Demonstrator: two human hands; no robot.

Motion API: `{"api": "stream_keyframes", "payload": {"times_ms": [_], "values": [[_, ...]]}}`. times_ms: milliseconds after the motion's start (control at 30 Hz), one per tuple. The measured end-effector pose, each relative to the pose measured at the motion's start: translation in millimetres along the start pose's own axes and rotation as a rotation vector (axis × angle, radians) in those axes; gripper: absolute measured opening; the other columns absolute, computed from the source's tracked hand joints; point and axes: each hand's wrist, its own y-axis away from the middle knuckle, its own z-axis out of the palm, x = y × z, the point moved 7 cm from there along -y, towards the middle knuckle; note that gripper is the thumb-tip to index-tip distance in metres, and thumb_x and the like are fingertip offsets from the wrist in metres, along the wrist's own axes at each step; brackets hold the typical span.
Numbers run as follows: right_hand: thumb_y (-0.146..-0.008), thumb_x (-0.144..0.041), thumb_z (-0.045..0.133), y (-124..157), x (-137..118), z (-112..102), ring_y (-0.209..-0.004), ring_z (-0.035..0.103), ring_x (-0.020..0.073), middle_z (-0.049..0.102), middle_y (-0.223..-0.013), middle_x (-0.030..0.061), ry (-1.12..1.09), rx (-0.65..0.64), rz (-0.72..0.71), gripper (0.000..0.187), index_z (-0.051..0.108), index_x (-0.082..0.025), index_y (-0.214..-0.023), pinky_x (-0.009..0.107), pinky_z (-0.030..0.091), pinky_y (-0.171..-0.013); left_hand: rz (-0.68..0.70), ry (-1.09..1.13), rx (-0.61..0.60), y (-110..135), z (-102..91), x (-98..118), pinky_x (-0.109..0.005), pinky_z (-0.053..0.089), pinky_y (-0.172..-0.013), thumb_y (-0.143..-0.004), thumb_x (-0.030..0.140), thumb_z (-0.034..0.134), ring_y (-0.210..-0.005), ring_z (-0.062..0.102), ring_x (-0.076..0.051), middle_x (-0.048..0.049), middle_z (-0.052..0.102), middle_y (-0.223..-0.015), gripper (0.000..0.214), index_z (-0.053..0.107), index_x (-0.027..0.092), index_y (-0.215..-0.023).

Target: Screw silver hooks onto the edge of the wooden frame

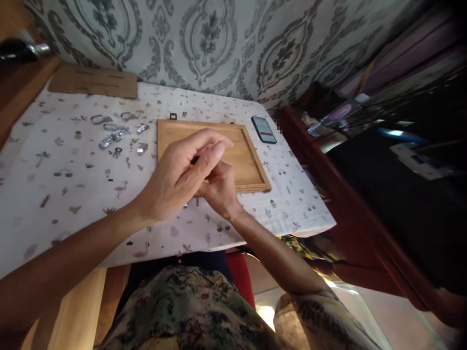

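Observation:
My left hand [178, 170] is raised over the near left part of a shallow wooden frame tray [241, 150], its fingers curled and the thumb bent in towards them. Just behind and below it, my right hand [221, 192] is closed, its fingertips mostly covered by the left one. A small dark patch shows between the hands, but what they hold is hidden. To the left lie several shiny metal pieces [114, 138], some looped, with a single silver piece [142, 148] nearer the tray.
A phone [263, 130] with a lit screen lies right of the tray. Flat brown cardboard [93, 81] rests at the back left. The printed cloth [73, 194] covers the table, against a patterned curtain [207, 39]. A plastic bottle [339, 114] lies on dark furniture at right.

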Motion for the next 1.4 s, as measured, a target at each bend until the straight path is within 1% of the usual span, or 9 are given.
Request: {"api": "stream_keyframes", "payload": {"times_ms": [100, 267, 400, 567, 767, 967, 1167, 1300, 1400], "values": [[-0.078, -0.052, 0.081, 5.6, 11.0, -3.0, -0.061, 0.052, 0.0098, 0.060, -0.071, -0.0042, 0.003, -0.121, 0.034, 0.039, 0.062, -0.017, -0.082, 0.025, 0.048, -0.060, -0.011, 0.078, 0.094, -5.0, 2.8, -8.6, -0.028, 0.036, -0.050, -0.105, 0.044, 0.049, -0.053, 0.043, -0.012, 0.0044, 0.040, -0.058, 0.032, 0.067, 0.022, -0.089], [-0.096, -0.021, 0.063, 24.2, 30.1, -2.2, -0.093, 0.066, 0.0191, 0.072, -0.098, 0.0077, 0.397, -0.328, -0.110, 0.011, 0.074, -0.018, -0.098, 0.037, 0.054, -0.088, 0.042, 0.234, 0.238, -13.8, -1.0, -25.2, -0.029, 0.021, -0.046, -0.106, 0.047, 0.047, -0.045, 0.025, -0.008, 0.0077, 0.021, -0.051, 0.037, 0.063, 0.022, -0.084], [-0.101, -0.024, 0.057, 34.0, 40.2, 2.3, -0.103, 0.063, 0.0233, 0.072, -0.105, 0.0121, 0.492, -0.364, -0.198, 0.021, 0.075, -0.016, -0.109, 0.041, 0.054, -0.094, -0.053, 0.319, 0.077, -21.1, 7.1, -31.3, -0.029, 0.017, -0.043, -0.103, 0.057, 0.048, -0.041, 0.028, -0.009, 0.0082, 0.020, -0.049, 0.040, 0.063, 0.023, -0.087], [-0.102, -0.024, 0.054, 37.2, 41.2, 4.0, -0.102, 0.062, 0.0227, 0.072, -0.106, 0.0112, 0.492, -0.344, -0.243, 0.023, 0.076, -0.017, -0.102, 0.041, 0.054, -0.093, -0.137, 0.366, -0.136, -22.7, 16.2, -29.5, -0.028, 0.019, -0.039, -0.097, 0.063, 0.052, -0.036, 0.024, -0.010, 0.0089, 0.023, -0.047, 0.042, 0.065, 0.024, -0.087], [-0.101, -0.025, 0.056, 37.3, 42.3, 3.3, -0.102, 0.061, 0.0229, 0.072, -0.105, 0.0128, 0.475, -0.333, -0.280, 0.023, 0.075, -0.013, -0.105, 0.039, 0.052, -0.093, -0.051, 0.357, 0.088, -17.2, 11.0, -27.4, -0.028, 0.020, -0.040, -0.100, 0.049, 0.053, -0.039, 0.021, -0.010, 0.0084, 0.028, -0.048, 0.029, 0.066, 0.025, -0.089], [-0.094, -0.020, 0.067, 32.6, 47.1, 2.8, -0.108, 0.061, 0.0259, 0.070, -0.109, 0.0132, 0.500, -0.395, -0.197, 0.019, 0.073, -0.013, -0.111, 0.042, 0.052, -0.097, -0.010, 0.406, 0.074, -19.0, 13.8, -26.5, -0.026, 0.020, -0.036, -0.099, 0.047, 0.058, -0.038, 0.022, -0.009, 0.0085, 0.030, -0.047, 0.031, 0.068, 0.021, -0.085], [-0.088, -0.023, 0.072, 38.0, 43.5, -0.5, -0.120, 0.058, 0.0278, 0.064, -0.124, 0.0137, 0.497, -0.476, -0.182, 0.042, 0.065, -0.014, -0.129, 0.046, 0.050, -0.105, -0.014, 0.403, 0.099, -22.2, 11.7, -31.3, -0.025, 0.021, -0.036, -0.098, 0.048, 0.060, -0.038, 0.023, -0.008, 0.0086, 0.032, -0.047, 0.032, 0.068, 0.021, -0.083], [-0.077, -0.054, 0.083, 44.9, 42.9, 1.1, -0.119, 0.057, 0.0325, 0.062, -0.128, 0.0159, 0.525, -0.426, -0.174, 0.072, 0.061, -0.015, -0.134, 0.052, 0.049, -0.103, -0.006, 0.407, 0.101, -21.8, 10.8, -31.5, -0.025, 0.022, -0.038, -0.098, 0.048, 0.061, -0.038, 0.025, -0.008, 0.0083, 0.033, -0.047, 0.032, 0.069, 0.021, -0.083], [-0.075, -0.064, 0.079, 47.1, 42.9, 4.7, -0.114, 0.059, 0.0319, 0.065, -0.121, 0.0143, 0.552, -0.368, -0.161, 0.072, 0.064, -0.016, -0.127, 0.051, 0.049, -0.099, -0.011, 0.416, 0.116, -22.5, 8.9, -32.5, -0.026, 0.022, -0.039, -0.097, 0.047, 0.062, -0.039, 0.026, -0.008, 0.0075, 0.034, -0.047, 0.031, 0.070, 0.021, -0.082]]}}
